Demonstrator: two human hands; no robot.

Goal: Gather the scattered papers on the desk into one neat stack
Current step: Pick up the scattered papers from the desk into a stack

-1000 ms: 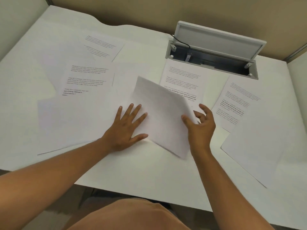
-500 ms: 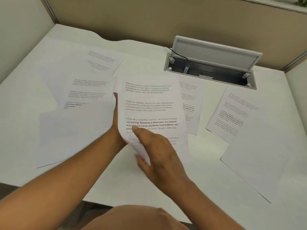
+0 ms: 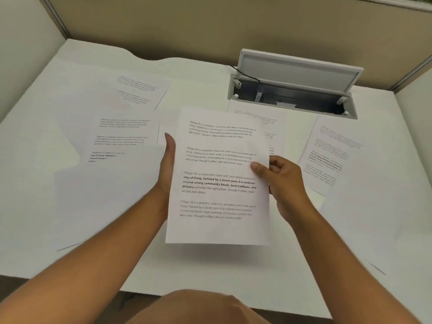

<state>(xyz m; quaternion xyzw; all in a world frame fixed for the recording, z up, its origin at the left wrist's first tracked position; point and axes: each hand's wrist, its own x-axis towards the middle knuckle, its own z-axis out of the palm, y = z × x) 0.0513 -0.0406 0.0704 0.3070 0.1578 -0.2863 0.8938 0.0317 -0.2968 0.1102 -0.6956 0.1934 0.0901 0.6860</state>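
**First sheet lifted, held over bench centre**

Printed sheet (image 3: 218,176) held above the bench (image 3: 210,272), text side up, four paragraphs, third partly bold; left hand (image 3: 167,169) flat against the left edge, fingers behind the sheet, its grip not fully visible; right hand (image 3: 280,181) pinching the right edge, thumb on top; likely held at both edges to square it as a stack base. Other papers lie scattered: left group (image 3: 121,136), right page (image 3: 332,155), one near the open cable tray (image 3: 294,99).

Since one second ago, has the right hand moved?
Yes. The right hand was beside the blank sheet low on the desk; now it pinches the printed sheet at its right edge, nearer the open cable box.
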